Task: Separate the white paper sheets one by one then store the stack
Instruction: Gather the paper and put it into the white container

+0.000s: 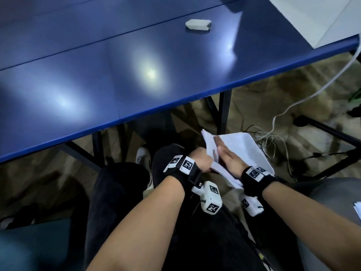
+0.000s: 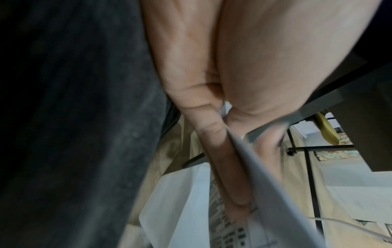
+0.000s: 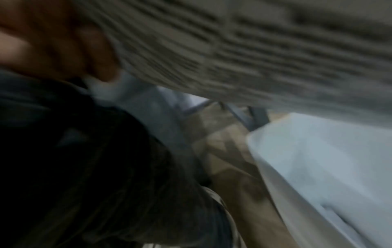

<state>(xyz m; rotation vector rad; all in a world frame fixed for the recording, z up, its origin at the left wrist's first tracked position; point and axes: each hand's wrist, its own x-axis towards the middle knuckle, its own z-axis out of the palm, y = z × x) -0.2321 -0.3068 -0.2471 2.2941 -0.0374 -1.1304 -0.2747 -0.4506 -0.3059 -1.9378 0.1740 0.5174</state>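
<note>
Below the blue table's front edge, a stack of white paper sheets (image 1: 210,145) is held over a white bin (image 1: 254,145) on the floor beside my right knee. My left hand (image 1: 201,159) grips the stack's near left edge, fingers curled round it. In the left wrist view its thumb and fingers pinch the paper edge (image 2: 254,167). My right hand (image 1: 228,155) lies flat on top of the sheets with straight fingers. The right wrist view is blurred. It shows a printed underside of the paper (image 3: 254,50) and the bin (image 3: 318,159) below it.
The blue table (image 1: 136,75) carries a small grey-white block (image 1: 198,24) and a white sheet (image 1: 322,16) at the far right. Black table legs (image 1: 222,112) and white cables (image 1: 273,124) lie close to the bin. A grey seat (image 1: 332,192) is at my right.
</note>
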